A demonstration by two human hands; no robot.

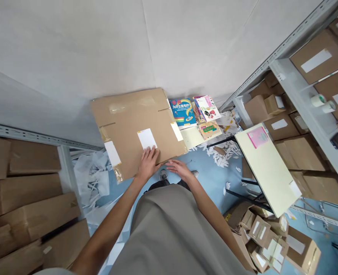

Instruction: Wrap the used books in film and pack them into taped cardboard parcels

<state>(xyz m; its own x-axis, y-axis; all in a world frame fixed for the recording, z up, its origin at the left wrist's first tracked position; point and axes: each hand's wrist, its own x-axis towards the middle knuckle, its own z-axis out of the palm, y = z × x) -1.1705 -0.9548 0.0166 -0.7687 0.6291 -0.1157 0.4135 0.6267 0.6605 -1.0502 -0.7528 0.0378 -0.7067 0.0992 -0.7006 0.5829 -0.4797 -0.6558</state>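
A large flattened cardboard box (134, 126) with white labels and clear tape lies in front of me on a pale table. My left hand (148, 162) rests flat on its near edge, fingers stretched out, just below a white label (147, 138). My right hand (179, 168) hovers at the box's near right corner with fingers extended and nothing in it. Colourful children's books (196, 110) lie stacked just right of the box.
A second pale table (267, 172) with a pink booklet (258, 136) stands at the right. Metal shelving with cardboard boxes (319, 57) lines the right side; more boxes (28, 214) sit on the left. Small boxes (267, 240) and paper scraps (224, 154) litter the blue floor.
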